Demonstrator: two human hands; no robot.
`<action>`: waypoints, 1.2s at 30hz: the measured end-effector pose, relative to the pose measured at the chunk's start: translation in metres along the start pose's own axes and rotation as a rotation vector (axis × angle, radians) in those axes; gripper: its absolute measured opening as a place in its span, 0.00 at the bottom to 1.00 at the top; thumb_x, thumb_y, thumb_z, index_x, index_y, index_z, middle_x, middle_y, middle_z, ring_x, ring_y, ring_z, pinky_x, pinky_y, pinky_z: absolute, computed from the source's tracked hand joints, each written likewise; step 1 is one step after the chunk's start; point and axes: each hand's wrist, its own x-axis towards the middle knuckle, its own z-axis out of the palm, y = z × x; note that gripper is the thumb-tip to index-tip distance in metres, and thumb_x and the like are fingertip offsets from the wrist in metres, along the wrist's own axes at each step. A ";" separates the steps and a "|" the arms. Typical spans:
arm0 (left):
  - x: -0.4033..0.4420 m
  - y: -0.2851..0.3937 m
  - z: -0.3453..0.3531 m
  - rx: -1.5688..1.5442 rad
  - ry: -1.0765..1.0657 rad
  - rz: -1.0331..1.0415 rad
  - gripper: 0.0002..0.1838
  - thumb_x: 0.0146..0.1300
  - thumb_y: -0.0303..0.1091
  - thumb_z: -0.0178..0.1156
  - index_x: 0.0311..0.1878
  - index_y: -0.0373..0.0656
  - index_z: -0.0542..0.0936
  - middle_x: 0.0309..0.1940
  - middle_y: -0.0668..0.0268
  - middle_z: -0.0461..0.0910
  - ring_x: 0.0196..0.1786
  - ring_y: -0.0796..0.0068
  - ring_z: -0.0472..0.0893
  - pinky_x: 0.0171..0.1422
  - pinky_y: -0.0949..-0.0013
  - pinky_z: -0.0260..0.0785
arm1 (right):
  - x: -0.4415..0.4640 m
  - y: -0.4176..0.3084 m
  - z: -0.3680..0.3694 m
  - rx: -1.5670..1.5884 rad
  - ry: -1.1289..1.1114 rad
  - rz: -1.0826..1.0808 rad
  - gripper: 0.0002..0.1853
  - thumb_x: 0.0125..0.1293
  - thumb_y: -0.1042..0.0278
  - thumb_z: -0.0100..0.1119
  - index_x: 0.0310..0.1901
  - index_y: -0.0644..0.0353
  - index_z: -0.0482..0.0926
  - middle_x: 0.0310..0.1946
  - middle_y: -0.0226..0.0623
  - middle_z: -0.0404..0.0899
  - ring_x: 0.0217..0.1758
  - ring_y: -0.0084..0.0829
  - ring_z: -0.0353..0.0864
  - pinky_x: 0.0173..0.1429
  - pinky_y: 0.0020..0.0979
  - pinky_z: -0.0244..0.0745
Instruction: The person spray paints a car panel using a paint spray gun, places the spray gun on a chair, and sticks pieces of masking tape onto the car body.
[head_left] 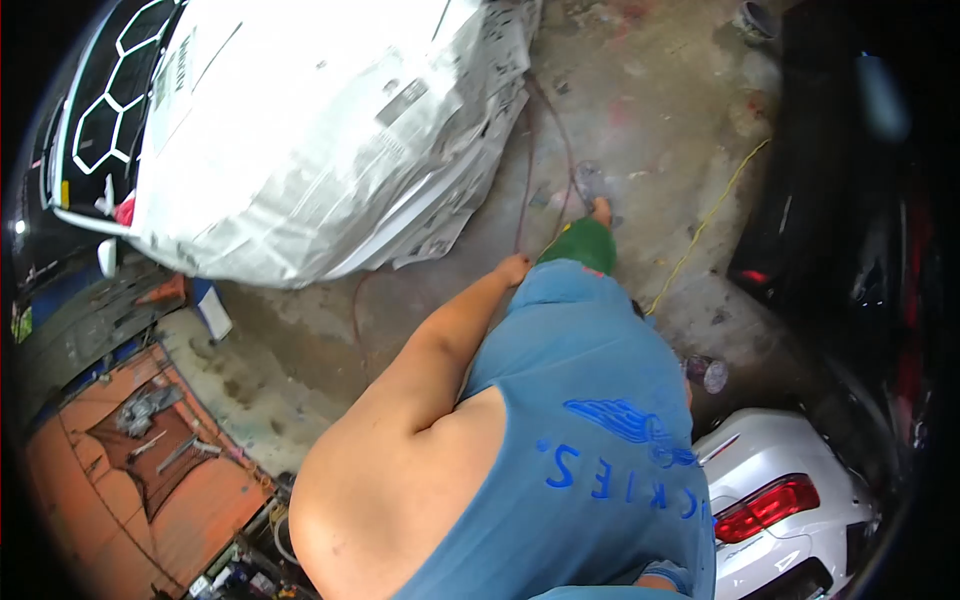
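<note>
My left arm reaches down the left side of my blue sleeveless shirt (590, 340), which has darker blue lettering. At its end, my left hand (514, 268) is beside the shirt's lower edge, close to my green shorts (583, 246). Its fingers are too small and partly hidden to tell whether they hold anything. My right hand cannot be made out; the shirt hides most of that side. A small round clear-and-purple object (714, 376) shows just past the shirt's right edge. One bare foot (602, 210) is visible beyond the shorts.
A car under white paper sheeting (300, 130) stands at upper left. A dark car (820, 230) is at right, with a white car part bearing a red tail light (765, 508) below. Hoses and a yellow cord (712, 215) cross the floor. An orange surface (85, 465) holds tools.
</note>
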 end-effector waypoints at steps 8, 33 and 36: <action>0.120 0.070 -0.078 0.061 -0.088 0.076 0.29 0.64 0.53 0.56 0.51 0.35 0.85 0.53 0.40 0.82 0.58 0.41 0.81 0.63 0.49 0.73 | 0.122 -0.157 0.003 -0.154 0.079 -0.067 0.14 0.71 0.60 0.65 0.51 0.60 0.78 0.34 0.32 0.81 0.34 0.24 0.77 0.38 0.32 0.74; 0.462 0.386 -0.432 -0.089 0.136 0.013 0.27 0.70 0.51 0.51 0.47 0.32 0.84 0.52 0.40 0.81 0.58 0.39 0.79 0.64 0.46 0.70 | 0.562 -0.845 -0.072 -0.109 -0.101 -0.151 0.15 0.68 0.70 0.63 0.54 0.57 0.76 0.35 0.33 0.80 0.38 0.31 0.80 0.46 0.37 0.77; 0.489 0.387 -0.425 -0.024 0.046 -0.003 0.24 0.69 0.46 0.53 0.43 0.31 0.84 0.44 0.43 0.85 0.42 0.46 0.86 0.47 0.46 0.78 | 0.668 -0.909 -0.071 -0.303 -0.067 -0.227 0.17 0.70 0.65 0.63 0.56 0.63 0.76 0.44 0.40 0.83 0.41 0.30 0.82 0.48 0.36 0.78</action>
